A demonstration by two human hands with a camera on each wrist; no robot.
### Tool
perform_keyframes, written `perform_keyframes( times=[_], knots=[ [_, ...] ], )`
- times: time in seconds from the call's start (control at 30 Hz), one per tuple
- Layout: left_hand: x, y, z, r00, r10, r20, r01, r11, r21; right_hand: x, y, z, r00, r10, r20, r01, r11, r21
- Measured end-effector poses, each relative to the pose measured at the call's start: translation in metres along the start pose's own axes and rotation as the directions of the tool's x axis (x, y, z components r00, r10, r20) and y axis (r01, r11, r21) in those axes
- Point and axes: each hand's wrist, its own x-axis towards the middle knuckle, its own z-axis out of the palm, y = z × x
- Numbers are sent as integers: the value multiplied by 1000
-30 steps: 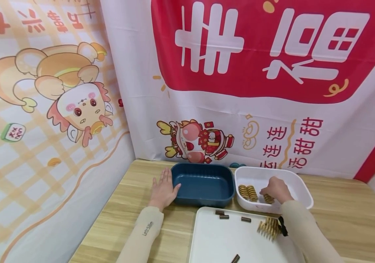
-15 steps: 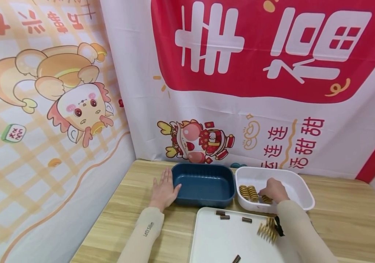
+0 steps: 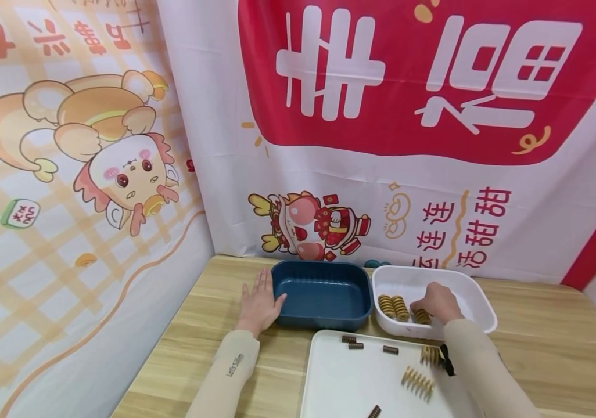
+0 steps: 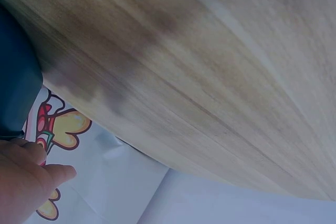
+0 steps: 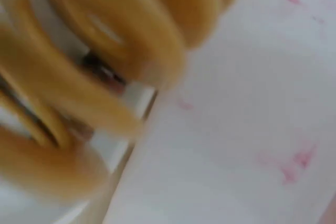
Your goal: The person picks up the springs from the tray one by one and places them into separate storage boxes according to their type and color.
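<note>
My left hand (image 3: 259, 302) lies with straight fingers along the left side of a dark blue basin (image 3: 319, 323), thumb at its rim. In the left wrist view, part of that hand (image 4: 26, 182) shows beside the blue basin wall (image 4: 18, 72). Inside a white basin (image 3: 478, 299), my right hand (image 3: 438, 302) pinches a yellow coil spring (image 3: 422, 316) low near the front wall. Two more yellow springs (image 3: 394, 307) lie side by side to its left. Blurred yellow coils (image 5: 152, 19) loom close to the right wrist camera, before a white surface with pink smudges.
A white tray (image 3: 350, 383) on the wooden table (image 3: 183, 348) stands before the basins. On it lie two yellow springs (image 3: 417, 383) and several small dark springs (image 3: 390, 350). A black strap (image 3: 447, 360) hangs by the right sleeve. Printed cloth (image 3: 225, 191) rises behind.
The pinched spring has shifted slightly left with my right hand. On the tray, one yellow spring has slid toward the front left, apart from the other. My left hand has stayed put.
</note>
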Motion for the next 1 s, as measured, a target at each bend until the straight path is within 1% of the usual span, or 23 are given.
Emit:
perform_keyframes(
  times=[0.13,0.33,0.47,0.67,0.83,1.0],
  knots=[
    [-1,0,-2,1000,-5,4,5,1000,-4,-6,0,-6,999,-43,2,43,999,6],
    [-1,0,-1,1000,-7,7,7,1000,-19,-16,-1,-21,993,-121,6,120,992,45],
    [0,-1,0,1000,-5,5,5,1000,-19,-25,-1,-29,986,-164,6,164,986,40],
    [0,0,0,1000,-5,7,5,1000,-23,-42,2,-36,969,-246,-26,247,968,42],
    [0,0,-1,1000,-8,10,8,1000,-29,-60,3,-37,955,-296,-18,296,954,44],
    [0,1,-1,1000,-10,10,10,1000,-28,-77,6,-34,935,-355,-19,356,934,17]
  ],
)
